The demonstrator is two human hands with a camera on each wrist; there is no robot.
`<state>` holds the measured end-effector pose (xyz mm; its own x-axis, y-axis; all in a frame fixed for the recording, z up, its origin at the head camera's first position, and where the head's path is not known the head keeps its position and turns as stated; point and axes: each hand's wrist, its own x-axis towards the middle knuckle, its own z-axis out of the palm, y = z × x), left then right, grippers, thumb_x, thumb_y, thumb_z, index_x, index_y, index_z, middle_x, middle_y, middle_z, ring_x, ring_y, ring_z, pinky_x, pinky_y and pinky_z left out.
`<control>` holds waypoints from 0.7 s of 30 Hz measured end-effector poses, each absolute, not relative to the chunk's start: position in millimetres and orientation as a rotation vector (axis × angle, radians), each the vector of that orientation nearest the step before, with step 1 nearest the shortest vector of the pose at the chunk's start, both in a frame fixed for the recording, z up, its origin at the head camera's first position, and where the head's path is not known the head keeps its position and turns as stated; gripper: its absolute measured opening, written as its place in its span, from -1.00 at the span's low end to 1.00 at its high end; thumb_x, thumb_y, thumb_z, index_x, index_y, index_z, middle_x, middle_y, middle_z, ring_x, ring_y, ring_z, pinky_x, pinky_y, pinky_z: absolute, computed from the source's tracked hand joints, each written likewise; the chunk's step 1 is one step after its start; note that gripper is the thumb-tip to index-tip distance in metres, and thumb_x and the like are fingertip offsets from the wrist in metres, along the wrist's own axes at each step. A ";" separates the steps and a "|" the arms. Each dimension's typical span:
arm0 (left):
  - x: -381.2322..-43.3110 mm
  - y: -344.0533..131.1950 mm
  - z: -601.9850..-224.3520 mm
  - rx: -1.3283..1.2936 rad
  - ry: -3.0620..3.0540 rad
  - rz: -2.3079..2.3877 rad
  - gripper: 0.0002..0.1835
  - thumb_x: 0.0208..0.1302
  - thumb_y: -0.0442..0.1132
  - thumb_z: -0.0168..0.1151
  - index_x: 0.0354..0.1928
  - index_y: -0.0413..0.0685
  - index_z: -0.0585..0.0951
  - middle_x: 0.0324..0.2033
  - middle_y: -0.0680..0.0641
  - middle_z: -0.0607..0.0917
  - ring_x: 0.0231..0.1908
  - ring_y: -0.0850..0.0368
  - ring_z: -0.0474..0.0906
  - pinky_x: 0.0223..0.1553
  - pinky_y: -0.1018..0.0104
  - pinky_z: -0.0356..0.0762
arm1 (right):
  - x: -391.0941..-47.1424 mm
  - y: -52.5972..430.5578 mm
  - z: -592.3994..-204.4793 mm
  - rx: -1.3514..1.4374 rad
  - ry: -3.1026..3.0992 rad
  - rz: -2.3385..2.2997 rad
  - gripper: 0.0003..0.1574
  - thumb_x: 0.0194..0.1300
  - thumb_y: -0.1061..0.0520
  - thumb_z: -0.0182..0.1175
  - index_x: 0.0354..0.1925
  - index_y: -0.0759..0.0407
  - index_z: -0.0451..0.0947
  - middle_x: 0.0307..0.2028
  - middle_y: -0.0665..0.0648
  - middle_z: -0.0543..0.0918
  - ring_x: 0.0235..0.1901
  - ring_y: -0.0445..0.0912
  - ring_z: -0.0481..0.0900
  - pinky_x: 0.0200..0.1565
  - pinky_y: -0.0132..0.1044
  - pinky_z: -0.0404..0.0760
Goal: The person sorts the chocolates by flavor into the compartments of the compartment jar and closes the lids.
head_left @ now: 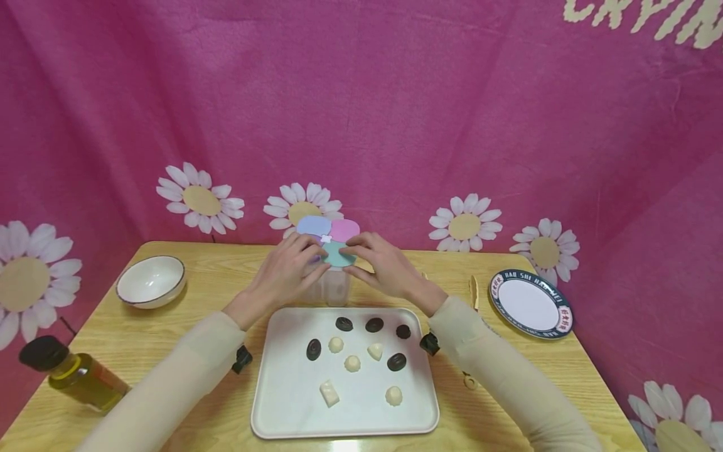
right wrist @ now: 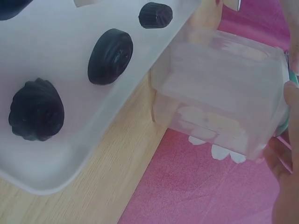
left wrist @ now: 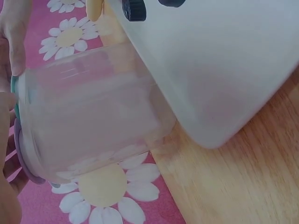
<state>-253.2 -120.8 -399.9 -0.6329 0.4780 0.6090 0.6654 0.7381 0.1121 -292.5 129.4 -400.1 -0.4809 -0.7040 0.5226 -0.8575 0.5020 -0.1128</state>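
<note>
A clear plastic storage container (head_left: 337, 290) stands behind the white tray, topped by several petal-shaped lids: teal (head_left: 339, 256), blue (head_left: 314, 225), pink (head_left: 346, 230) and purple (left wrist: 25, 158). My left hand (head_left: 284, 265) grips the teal lid from the left, its fingers reaching round the lid edges. From the right, my right hand (head_left: 388, 267) pinches the same teal lid by its edge with thumb and fingers. Through its walls, the container body (right wrist: 210, 88) shows nothing inside in the right wrist view. Dark (head_left: 396, 361) and cream-white (head_left: 353, 363) moulded chocolates lie scattered over the tray (head_left: 288, 408).
At the left are a white bowl (head_left: 151, 290) and an oil bottle (head_left: 85, 380) with a black cap. A dark-rimmed plate (head_left: 528, 306) lies at the right, near a gold-coloured utensil (head_left: 474, 290) partly hidden by the right forearm. A pink flowered cloth (head_left: 361, 125) hangs behind.
</note>
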 end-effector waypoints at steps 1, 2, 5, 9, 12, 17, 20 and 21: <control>-253.6 -120.8 -399.8 -0.863 -2.381 -0.441 -0.76 0.36 -0.09 0.46 -0.09 -0.09 0.75 -0.06 -0.12 0.72 -0.01 -0.04 0.61 0.07 0.12 0.71 | -292.4 129.3 -400.1 1.288 -2.342 0.510 -0.57 0.39 0.01 0.43 0.15 0.15 0.71 0.10 0.17 0.69 0.03 0.01 0.63 0.03 -0.17 0.71; -254.0 -121.1 -399.7 -0.865 -2.381 -0.438 -0.76 0.35 -0.09 0.47 -0.09 -0.10 0.74 -0.06 -0.12 0.72 -0.01 -0.05 0.61 0.08 0.11 0.70 | -292.1 129.1 -400.0 1.285 -2.347 0.511 -0.57 0.39 0.01 0.42 0.15 0.14 0.71 0.10 0.17 0.69 0.03 0.00 0.63 0.04 -0.18 0.72; -255.6 -123.5 -400.0 -0.874 -2.368 -0.439 -0.75 0.33 -0.11 0.49 -0.10 -0.11 0.74 -0.07 -0.13 0.73 -0.01 -0.07 0.61 0.09 0.07 0.69 | -291.3 128.6 -400.0 1.281 -2.351 0.516 -0.58 0.39 0.02 0.42 0.14 0.15 0.71 0.10 0.18 0.69 0.05 0.01 0.62 0.05 -0.18 0.71; -257.5 -129.6 -401.1 -0.871 -2.350 -0.441 -0.73 0.29 -0.14 0.52 -0.10 -0.15 0.74 -0.08 -0.16 0.74 0.02 -0.12 0.62 0.20 -0.02 0.67 | -290.4 127.3 -400.1 1.276 -2.351 0.512 -0.58 0.39 0.02 0.43 0.13 0.16 0.72 0.09 0.19 0.68 0.06 0.02 0.62 0.07 -0.18 0.72; -258.3 -133.6 -401.2 -0.864 -2.360 -0.452 -0.73 0.29 -0.14 0.50 -0.10 -0.15 0.73 -0.07 -0.17 0.74 0.06 -0.15 0.63 0.25 -0.07 0.65 | -288.7 126.2 -399.4 1.269 -2.359 0.506 -0.58 0.38 0.01 0.43 0.12 0.16 0.72 0.09 0.19 0.68 0.05 0.02 0.61 0.07 -0.18 0.71; -259.7 -137.9 -399.4 -0.860 -2.392 -0.490 -0.77 0.34 -0.19 0.46 -0.07 -0.15 0.74 -0.05 -0.18 0.72 0.06 -0.17 0.61 0.23 -0.09 0.64 | -284.3 124.0 -398.4 1.243 -2.387 0.491 -0.60 0.40 -0.01 0.42 0.12 0.13 0.73 0.07 0.18 0.67 0.05 0.01 0.60 0.06 -0.19 0.72; -261.4 -141.3 -399.2 -0.840 -2.391 -0.498 -0.78 0.32 -0.21 0.46 -0.06 -0.15 0.75 -0.06 -0.19 0.72 0.04 -0.18 0.61 0.20 -0.10 0.66 | -281.7 121.9 -397.8 1.239 -2.383 0.449 -0.61 0.41 -0.02 0.41 0.12 0.10 0.73 0.07 0.17 0.67 0.03 0.00 0.60 0.01 -0.21 0.73; -262.0 -142.5 -399.3 -0.832 -2.391 -0.501 -0.77 0.31 -0.20 0.47 -0.06 -0.15 0.76 -0.05 -0.20 0.73 0.05 -0.19 0.62 0.20 -0.10 0.66 | -280.8 121.2 -397.6 1.242 -2.374 0.437 -0.61 0.40 -0.02 0.41 0.11 0.10 0.73 0.06 0.17 0.67 0.02 0.00 0.61 -0.01 -0.21 0.72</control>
<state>-262.0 -142.5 -399.3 -0.6546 0.4487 0.6084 0.6550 0.7384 0.1603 -280.8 121.2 -397.6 -0.5103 -0.6975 0.5031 -0.8309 0.5507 -0.0793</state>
